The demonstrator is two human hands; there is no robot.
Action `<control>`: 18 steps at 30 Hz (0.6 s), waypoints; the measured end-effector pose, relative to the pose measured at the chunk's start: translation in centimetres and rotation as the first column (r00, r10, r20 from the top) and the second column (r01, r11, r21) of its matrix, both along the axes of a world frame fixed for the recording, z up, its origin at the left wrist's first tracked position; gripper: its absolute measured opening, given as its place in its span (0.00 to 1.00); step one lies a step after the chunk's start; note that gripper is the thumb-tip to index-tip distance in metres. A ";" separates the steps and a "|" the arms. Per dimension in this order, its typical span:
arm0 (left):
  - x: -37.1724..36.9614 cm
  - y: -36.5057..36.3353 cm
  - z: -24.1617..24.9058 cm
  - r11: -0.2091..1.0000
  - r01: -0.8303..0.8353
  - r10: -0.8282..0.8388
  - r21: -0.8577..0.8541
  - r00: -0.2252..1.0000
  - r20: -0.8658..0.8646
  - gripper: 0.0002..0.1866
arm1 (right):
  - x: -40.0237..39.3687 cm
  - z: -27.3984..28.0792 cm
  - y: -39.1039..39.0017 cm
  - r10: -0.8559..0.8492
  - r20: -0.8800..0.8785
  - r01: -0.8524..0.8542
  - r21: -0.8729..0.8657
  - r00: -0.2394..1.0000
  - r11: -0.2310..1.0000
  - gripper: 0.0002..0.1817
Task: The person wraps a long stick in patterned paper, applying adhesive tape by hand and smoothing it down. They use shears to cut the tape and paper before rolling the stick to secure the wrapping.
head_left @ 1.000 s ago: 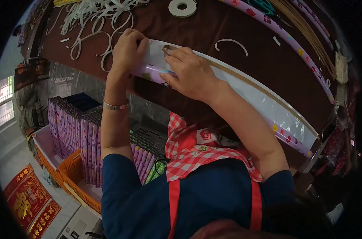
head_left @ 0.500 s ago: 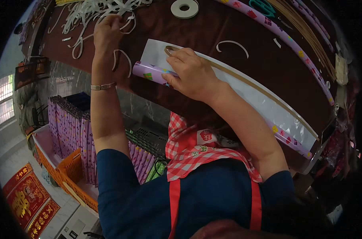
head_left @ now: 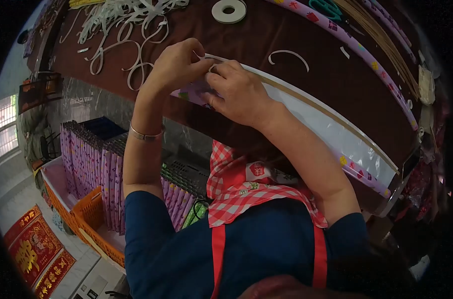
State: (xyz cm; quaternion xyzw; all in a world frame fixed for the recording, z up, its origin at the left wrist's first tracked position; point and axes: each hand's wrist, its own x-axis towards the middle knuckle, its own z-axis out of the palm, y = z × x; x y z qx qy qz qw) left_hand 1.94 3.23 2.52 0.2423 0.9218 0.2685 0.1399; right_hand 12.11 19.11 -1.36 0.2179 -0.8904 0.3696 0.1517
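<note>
A sheet of lilac patterned wrapping paper (head_left: 358,174), white on its other side, lies along the near table edge with its lilac side partly folded over. A thin tan strip (head_left: 311,103) runs along the white side. My right hand (head_left: 241,92) grips the left end of the paper, fingers bent by the strip's end and thumb over the lilac fold. My left hand (head_left: 176,67) is closed at the same corner, its fingertips almost touching the right hand's. Whatever is pinched in the left hand is hidden. Thin white strips (head_left: 136,65) curl beside the left wrist.
A tangled pile of white strips (head_left: 116,20) lies at the back left. Behind the hands are a tape roll (head_left: 229,11), teal-handled scissors (head_left: 326,9), a long lilac roll (head_left: 356,45) and thin brown sticks (head_left: 381,40). An orange basket (head_left: 89,209) with lilac folded pieces stands lower left.
My left hand has come from the pile of white strips, right and toward me, to the paper's left end. My right hand has stayed there. A loose white strip by the left wrist has shifted.
</note>
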 end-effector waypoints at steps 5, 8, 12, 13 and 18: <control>-0.7 -1.8 -0.1 1.000 0.004 -0.004 0.001 0.998 0.063 0.19 | 0.0 -0.4 -0.2 -0.012 -0.019 0.011 -0.031 1.000 0.999 0.17; -1.3 -3.0 0.1 1.000 0.009 -0.008 -0.009 0.996 0.094 0.14 | -0.1 -0.4 -0.1 -0.012 -0.014 0.011 -0.035 1.000 0.999 0.17; -1.7 -4.1 0.3 0.998 -0.054 0.046 0.029 0.967 0.249 0.12 | -0.1 -0.3 0.0 0.004 0.015 -0.003 -0.026 1.000 1.000 0.17; -1.7 -4.1 0.2 0.998 -0.055 0.046 0.029 0.967 0.249 0.12 | -0.1 -0.3 0.0 0.004 0.015 -0.004 -0.026 1.000 1.000 0.17; -2.0 -4.9 -1.3 0.979 -0.166 0.150 0.116 0.979 0.136 0.14 | 0.0 -0.4 0.0 0.003 0.007 -0.003 -0.029 1.000 1.000 0.17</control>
